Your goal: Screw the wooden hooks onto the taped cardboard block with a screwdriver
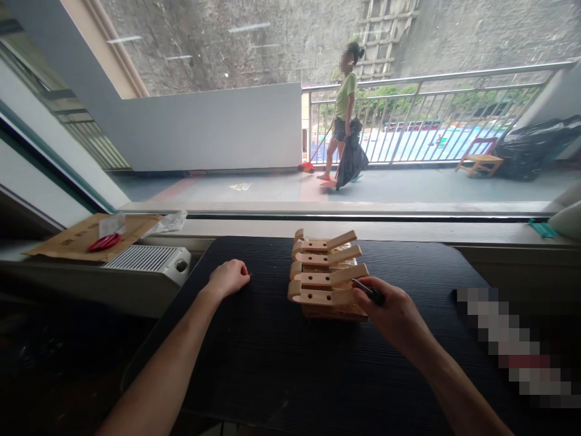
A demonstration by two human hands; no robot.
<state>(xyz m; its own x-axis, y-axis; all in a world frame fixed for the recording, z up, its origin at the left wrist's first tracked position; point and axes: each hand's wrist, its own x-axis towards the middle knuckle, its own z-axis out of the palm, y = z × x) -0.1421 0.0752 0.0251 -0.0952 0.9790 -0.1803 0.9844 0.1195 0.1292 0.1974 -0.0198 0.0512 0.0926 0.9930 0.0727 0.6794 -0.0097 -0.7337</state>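
Several pale wooden hooks (318,278), each with two dark holes and a raised arm, lie in a row across a wooden block (333,312) on the black table (254,363). Clear wrapping shows between some of them. At the right end of the nearest hooks, my right hand (393,306) is closed around a dark pen-like tool (370,290), its tip close to a hook's arm. My left hand (229,277) rests at the table's left side, apart from the hooks. Its fingers are pinched together, and a tiny speck at the fingertips is too small to name.
Left of the table, a white slotted unit (147,261) stands beside cardboard (77,239) with red-handled scissors (105,242) on it. A window sill (254,229) borders the table's far edge. Beyond the glass, a person (345,109) carries a black bag. A blurred patch (512,345) covers something at right.
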